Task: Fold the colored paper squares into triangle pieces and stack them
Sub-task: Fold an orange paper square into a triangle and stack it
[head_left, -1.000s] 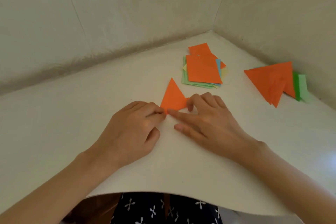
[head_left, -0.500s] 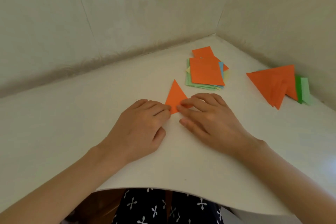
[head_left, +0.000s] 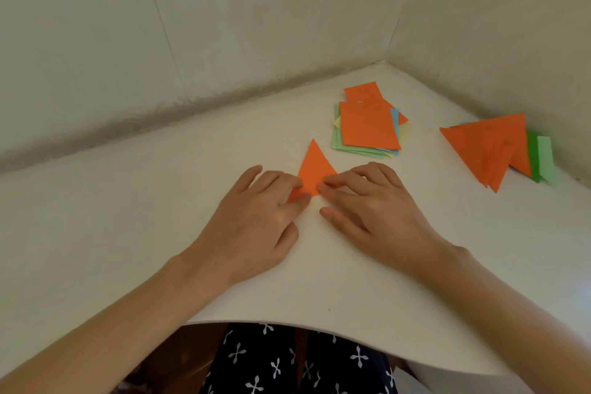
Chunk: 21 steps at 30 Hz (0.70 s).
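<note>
Paper squares [head_left: 367, 126] and folded triangles [head_left: 486, 147] are laid beyond. Orange triangle [head_left: 315, 169] — apex pointed away, base partly covered — is pressed down by left hand [head_left: 256, 221] and right hand [head_left: 374, 211].

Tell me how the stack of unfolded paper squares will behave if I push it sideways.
The stack of paper squares would probably shear apart, not slide whole: its sheets already lie fanned and skewed. Single sheets look thin, so likely light and floppy.

On the white desk [head_left: 128, 217], the left grip [head_left: 256, 221] and right grip [head_left: 374, 217] pressed fingertips on the near edge of a small orange triangle [head_left: 315, 169]. Just beyond lay a stack of colored squares [head_left: 367, 125], orange on top. A pile of folded triangles [head_left: 489, 147] lay farther right.
</note>
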Tool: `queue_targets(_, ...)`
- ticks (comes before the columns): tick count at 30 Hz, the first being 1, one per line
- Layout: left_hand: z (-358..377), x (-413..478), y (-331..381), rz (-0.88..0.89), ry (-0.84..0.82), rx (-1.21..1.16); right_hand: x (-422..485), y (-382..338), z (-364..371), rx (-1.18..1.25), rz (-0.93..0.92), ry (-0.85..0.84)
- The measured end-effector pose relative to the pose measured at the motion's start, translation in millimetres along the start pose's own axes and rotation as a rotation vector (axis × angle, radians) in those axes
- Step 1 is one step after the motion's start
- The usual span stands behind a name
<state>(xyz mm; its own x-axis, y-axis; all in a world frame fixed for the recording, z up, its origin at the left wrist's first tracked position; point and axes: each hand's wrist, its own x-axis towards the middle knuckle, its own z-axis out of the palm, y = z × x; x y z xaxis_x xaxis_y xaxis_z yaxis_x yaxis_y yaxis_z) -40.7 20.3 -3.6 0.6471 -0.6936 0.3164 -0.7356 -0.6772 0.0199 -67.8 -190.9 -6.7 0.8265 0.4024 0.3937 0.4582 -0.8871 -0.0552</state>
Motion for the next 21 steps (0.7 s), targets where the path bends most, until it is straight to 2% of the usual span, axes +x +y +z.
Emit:
queue_targets(4,-1.6,-8.3,-2.9,-0.078,-0.013,-0.079,0.9,3.7,-1.2,0.010,0.058,0.071)
queue_targets(10,-3.6,-11.3,-5.3,-0.078,0.028,-0.139,7.8,24.8,-7.4,0.018,0.134,0.205)
queue_targets(12,-3.9,-8.1,-10.1,-0.042,0.053,-0.164,17.9,34.4,-10.7,0.133,0.119,0.149)
queue_targets(16,-3.0,5.2,-20.8,-0.037,0.079,-0.250,41.8,37.2,-7.2,0.391,0.059,-0.161)
queue_targets(18,-2.1,14.2,-24.0,-0.100,0.104,-0.280,48.3,34.2,-0.4,0.407,0.081,-0.228)
queue_targets(21,1.0,28.8,-31.7,-0.306,0.093,-0.372,48.7,33.9,8.6,0.351,0.064,-0.204)
